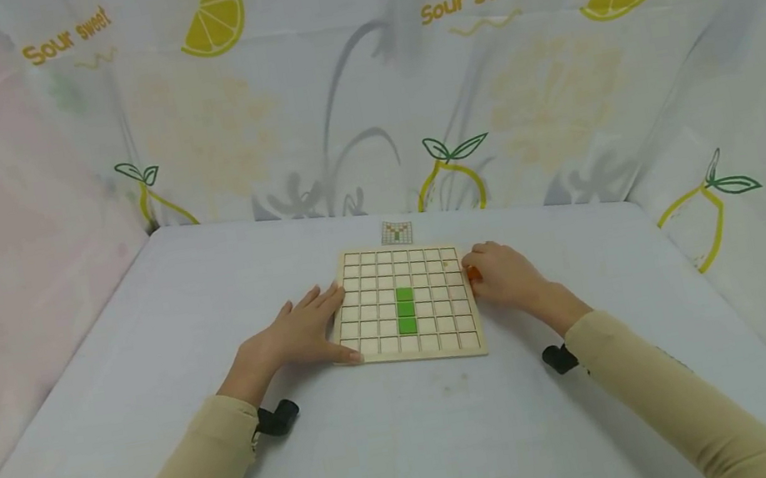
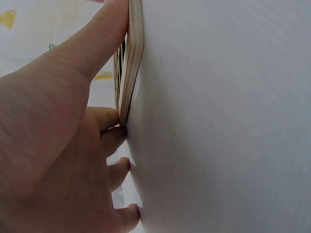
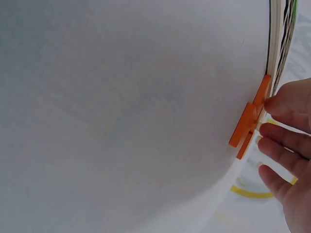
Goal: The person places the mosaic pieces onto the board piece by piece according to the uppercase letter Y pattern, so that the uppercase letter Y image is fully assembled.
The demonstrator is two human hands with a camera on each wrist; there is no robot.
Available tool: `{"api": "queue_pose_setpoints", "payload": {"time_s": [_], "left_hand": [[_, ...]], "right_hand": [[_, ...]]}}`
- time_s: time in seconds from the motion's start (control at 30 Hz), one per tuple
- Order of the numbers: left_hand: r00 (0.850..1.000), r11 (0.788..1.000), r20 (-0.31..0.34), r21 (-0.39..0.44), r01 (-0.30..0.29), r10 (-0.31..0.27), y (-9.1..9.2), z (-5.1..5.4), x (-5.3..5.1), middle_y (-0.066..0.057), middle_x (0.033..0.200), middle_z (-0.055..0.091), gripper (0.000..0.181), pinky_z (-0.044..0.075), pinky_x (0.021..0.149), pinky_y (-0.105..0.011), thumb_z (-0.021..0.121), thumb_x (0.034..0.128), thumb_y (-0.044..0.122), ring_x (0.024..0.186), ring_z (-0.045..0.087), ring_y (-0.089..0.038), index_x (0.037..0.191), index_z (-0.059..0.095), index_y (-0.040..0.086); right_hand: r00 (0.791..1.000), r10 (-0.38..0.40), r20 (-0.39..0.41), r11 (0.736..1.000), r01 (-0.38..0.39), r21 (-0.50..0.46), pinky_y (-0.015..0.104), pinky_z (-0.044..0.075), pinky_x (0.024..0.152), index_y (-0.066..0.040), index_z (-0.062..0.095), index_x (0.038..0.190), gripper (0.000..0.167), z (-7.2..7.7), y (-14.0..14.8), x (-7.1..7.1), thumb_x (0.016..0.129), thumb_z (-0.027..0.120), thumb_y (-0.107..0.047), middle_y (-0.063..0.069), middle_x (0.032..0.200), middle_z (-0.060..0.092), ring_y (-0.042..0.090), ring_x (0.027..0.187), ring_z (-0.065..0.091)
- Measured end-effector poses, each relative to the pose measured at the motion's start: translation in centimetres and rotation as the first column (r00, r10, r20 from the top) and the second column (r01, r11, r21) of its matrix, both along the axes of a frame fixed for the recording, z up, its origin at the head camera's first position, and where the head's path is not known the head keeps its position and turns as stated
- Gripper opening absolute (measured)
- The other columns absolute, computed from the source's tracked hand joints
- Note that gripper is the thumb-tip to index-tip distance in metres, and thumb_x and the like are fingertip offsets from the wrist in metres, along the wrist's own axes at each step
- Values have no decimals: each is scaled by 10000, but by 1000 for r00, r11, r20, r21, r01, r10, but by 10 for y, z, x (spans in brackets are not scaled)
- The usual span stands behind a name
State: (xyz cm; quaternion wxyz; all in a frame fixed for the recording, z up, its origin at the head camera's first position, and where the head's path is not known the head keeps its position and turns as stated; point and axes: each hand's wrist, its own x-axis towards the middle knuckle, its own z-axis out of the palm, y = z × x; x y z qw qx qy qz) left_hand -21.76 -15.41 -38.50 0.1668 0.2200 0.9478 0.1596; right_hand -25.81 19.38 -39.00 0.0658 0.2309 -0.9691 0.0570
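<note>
A pale wooden grid board [image 1: 433, 356] lies on the white table in the head view. Three green square tiles [image 1: 406, 309] form a column in its middle cells. Fingers spread, my left hand [image 1: 303, 333] rests along the board's left edge, thumb at the near left corner. In the left wrist view that thumb lies against the board's side [image 2: 132, 68]. My right hand [image 1: 503, 274] is beside the board's right edge, touching orange tiles [image 3: 244, 125]. Those tiles lie on the table in a small overlapping group, partly hidden by the fingers in the head view.
A small printed pattern card [image 1: 396, 232] lies just beyond the board's far edge. White cloth walls with lemon prints [image 1: 449, 181] enclose the table at the back and sides. Black wrist cameras [image 1: 279, 418] sit at both cuffs.
</note>
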Motion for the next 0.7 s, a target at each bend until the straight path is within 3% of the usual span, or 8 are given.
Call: {"api": "queue_pose_setpoints", "payload": {"time_s": [0.3,0.7], "left_hand": [[1000,1000,-4,-1,-4,4,-1,-1,-1,-118,1681,120,1177,80,1179,-718,743,761,658,1550,62,-410,1601,151,86],[1000,1000,7,-4,-12,12,1,-1,-1,-108,1684,111,1176,71,1189,-704,746,761,655,1553,54,-400,1603,148,94]], "right_hand": [[997,-39,63,999,39,2,432,549,879,-29,718,1129,266,3,3,-2,869,667,-50,119,1067,704,289,987,641],[998,-27,54,1000,28,-7,432,551,834,-2,741,1093,230,0,2,-5,885,661,-58,125,1014,691,297,935,631]]}}
